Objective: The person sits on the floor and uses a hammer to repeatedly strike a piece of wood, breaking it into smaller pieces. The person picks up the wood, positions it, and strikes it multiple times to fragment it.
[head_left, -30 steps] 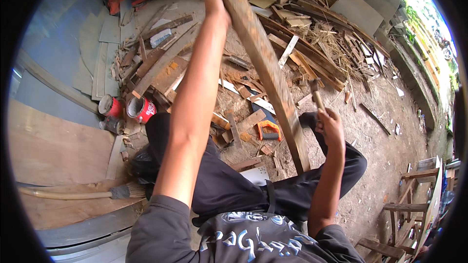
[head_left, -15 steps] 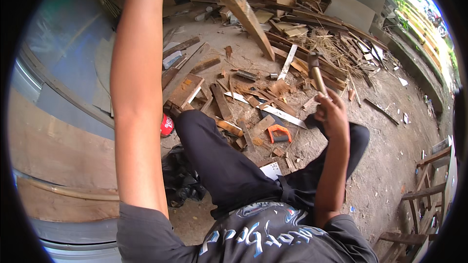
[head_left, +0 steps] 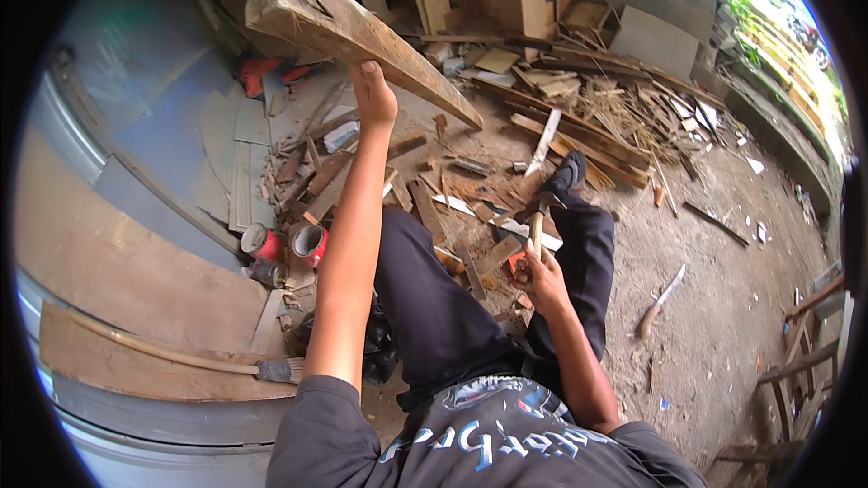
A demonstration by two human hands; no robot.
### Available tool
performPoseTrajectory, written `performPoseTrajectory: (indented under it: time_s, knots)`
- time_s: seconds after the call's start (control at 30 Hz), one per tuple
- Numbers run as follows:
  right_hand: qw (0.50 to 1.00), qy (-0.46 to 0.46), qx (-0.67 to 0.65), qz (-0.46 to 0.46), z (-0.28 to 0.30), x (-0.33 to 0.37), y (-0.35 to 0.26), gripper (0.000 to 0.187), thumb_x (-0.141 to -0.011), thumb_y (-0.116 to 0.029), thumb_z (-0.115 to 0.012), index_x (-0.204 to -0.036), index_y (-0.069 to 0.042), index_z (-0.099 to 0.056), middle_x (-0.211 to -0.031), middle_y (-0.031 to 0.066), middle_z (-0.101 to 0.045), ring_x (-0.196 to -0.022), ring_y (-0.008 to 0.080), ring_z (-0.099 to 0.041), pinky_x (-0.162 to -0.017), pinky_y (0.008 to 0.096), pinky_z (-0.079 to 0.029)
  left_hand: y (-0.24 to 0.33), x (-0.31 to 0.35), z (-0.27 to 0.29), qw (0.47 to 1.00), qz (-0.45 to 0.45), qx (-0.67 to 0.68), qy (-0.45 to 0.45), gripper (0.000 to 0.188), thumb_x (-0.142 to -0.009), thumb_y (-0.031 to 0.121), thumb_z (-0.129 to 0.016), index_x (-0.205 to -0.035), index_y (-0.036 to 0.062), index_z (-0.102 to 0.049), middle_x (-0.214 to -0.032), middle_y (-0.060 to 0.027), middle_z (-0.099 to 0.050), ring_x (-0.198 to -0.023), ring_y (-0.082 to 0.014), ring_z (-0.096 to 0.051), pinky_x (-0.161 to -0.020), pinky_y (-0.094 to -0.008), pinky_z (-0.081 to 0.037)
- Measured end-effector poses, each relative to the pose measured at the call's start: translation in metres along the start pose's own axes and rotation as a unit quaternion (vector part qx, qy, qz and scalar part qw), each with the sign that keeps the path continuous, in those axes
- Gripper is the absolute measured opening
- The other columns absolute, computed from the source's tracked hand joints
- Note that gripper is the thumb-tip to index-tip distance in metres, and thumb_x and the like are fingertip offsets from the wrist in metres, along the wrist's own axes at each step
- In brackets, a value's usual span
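My left hand (head_left: pixel 374 98) is closed round a long, rough wooden beam (head_left: pixel 362 32), thumb on its near side. The beam is raised and slants, its thick end up at the left and its thin end toward the scrap on the ground. In front of my belly, my right hand (head_left: pixel 544 278) grips a hammer (head_left: pixel 536 233) by its wooden handle, the dark head pointing away from me near my shin. The hammer is apart from the beam. Partly hidden by my right hand, an orange saw handle (head_left: pixel 518 267) lies between my legs.
Wood offcuts (head_left: pixel 425 203) litter the ground before me, with a heap of planks (head_left: pixel 579 140) beyond. Red cans (head_left: pixel 310 242) and a brush (head_left: pixel 276 369) sit left. A knife (head_left: pixel 665 301) lies right, and a wooden ladder-like frame (head_left: pixel 800 370) stands at the right edge.
My left hand and the beam have come down into view, the beam's thick end now showing. My right hand has lowered with the hammer, and my right leg has stretched forward.
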State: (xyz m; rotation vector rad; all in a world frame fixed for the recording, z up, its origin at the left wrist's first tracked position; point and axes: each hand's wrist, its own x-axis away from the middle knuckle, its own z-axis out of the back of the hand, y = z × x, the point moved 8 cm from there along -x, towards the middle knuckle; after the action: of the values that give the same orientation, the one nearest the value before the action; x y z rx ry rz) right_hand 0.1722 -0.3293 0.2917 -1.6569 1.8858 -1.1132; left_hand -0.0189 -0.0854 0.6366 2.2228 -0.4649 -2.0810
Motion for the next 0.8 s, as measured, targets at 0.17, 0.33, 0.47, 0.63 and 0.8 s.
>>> performPoseTrajectory:
  time_s: [0.17,0.33,0.47,0.63,0.8]
  knots:
    - [0.987,-0.055,0.08,0.127,-0.063,0.021,-0.034,0.025,-0.106,-0.029,-0.055,-0.118,-0.008,-0.046,-0.08,0.0002,-0.049,-0.055,0.0106,-0.049,-0.048,0.0264,-0.042,0.05,0.0,-0.001,0.997,-0.02,-0.067,-0.029,0.054,-0.103,0.034,-0.055,-0.139,-0.0035,-0.041,-0.134,-0.0201,-0.051,-0.121,-0.0287,-0.053,-0.107,-0.0409,-0.037]
    - [0.964,-0.071,0.127,0.224,-0.141,0.013,-0.093,0.044,-0.105,-0.023,-0.056,-0.139,-0.003,-0.037,-0.077,0.001,-0.05,-0.051,0.0083,-0.048,-0.042,0.0243,-0.04,0.066,0.028,-0.02,0.987,0.01,-0.101,-0.123,0.049,-0.101,0.026,-0.057,-0.138,-0.0024,-0.042,-0.129,-0.0207,-0.056,-0.119,-0.0307,-0.053,-0.106,-0.0406,-0.037]
    - [0.977,-0.063,0.077,0.186,-0.168,-0.014,-0.109,0.035,-0.104,-0.032,-0.058,-0.122,-0.005,-0.042,-0.08,0.004,-0.058,-0.051,0.0091,-0.047,-0.042,0.0249,-0.042,0.097,0.057,-0.013,0.979,0.052,-0.149,-0.13,0.033,-0.098,0.024,-0.062,-0.119,-0.0013,-0.061,-0.11,-0.017,-0.066,-0.105,-0.0308,-0.061,-0.097,-0.041,-0.044]
    - [0.989,-0.061,-0.097,0.091,-0.194,-0.042,-0.087,0.051,-0.098,-0.046,-0.065,-0.121,-0.007,-0.041,-0.092,0.0105,-0.063,-0.058,0.011,-0.052,-0.049,0.0282,-0.047,0.12,0.108,0.014,0.945,0.087,-0.265,-0.169,0.031,-0.096,0.03,-0.067,-0.109,0.0016,-0.071,-0.103,-0.0139,-0.073,-0.101,-0.0343,-0.067,-0.093,-0.0448,-0.048]
    - [0.942,-0.103,-0.319,-0.028,-0.184,-0.091,-0.038,0.023,-0.094,-0.014,-0.072,-0.106,-0.004,-0.055,-0.082,-0.0007,-0.056,-0.065,0.0073,-0.051,-0.055,0.024,-0.045,0.15,0.131,0.012,0.913,0.03,-0.328,-0.241,0.055,-0.096,0.038,-0.066,-0.138,0.005,-0.054,-0.145,-0.0103,-0.054,-0.137,-0.0315,-0.047,-0.113,-0.0435,-0.035]
